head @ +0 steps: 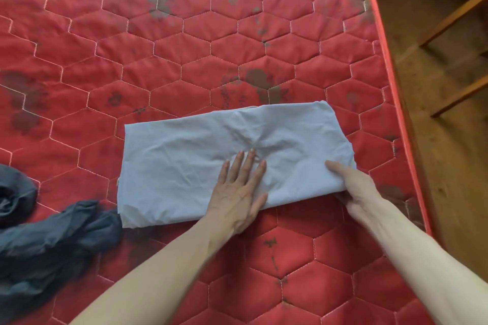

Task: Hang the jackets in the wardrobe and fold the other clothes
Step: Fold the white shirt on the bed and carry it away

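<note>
Two forearms showed, both bare to frame edge. No sleeves, gloves, watch or rings seen. Left hand (239, 194) and right hand (355, 190) bare; nails short, unpainted.

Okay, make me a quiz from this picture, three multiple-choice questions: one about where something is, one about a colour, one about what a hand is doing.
1. Where does the dark garment lie relative to the pale blue cloth?
A. Left of it
B. On top of it
C. Right of it

2. What colour is the quilted mattress?
A. Green
B. Red
C. White

3. What is the left hand doing?
A. Lifting the cloth in the air
B. Pressing flat on the cloth
C. Hanging off the mattress

Answers:
1. A, it is bunched at the picture's left edge, by the cloth's left corner.
2. B, red hexagon quilting with dark stains.
3. B, straight fingers lie on the fabric while the right hand holds the cloth's right end.
</note>
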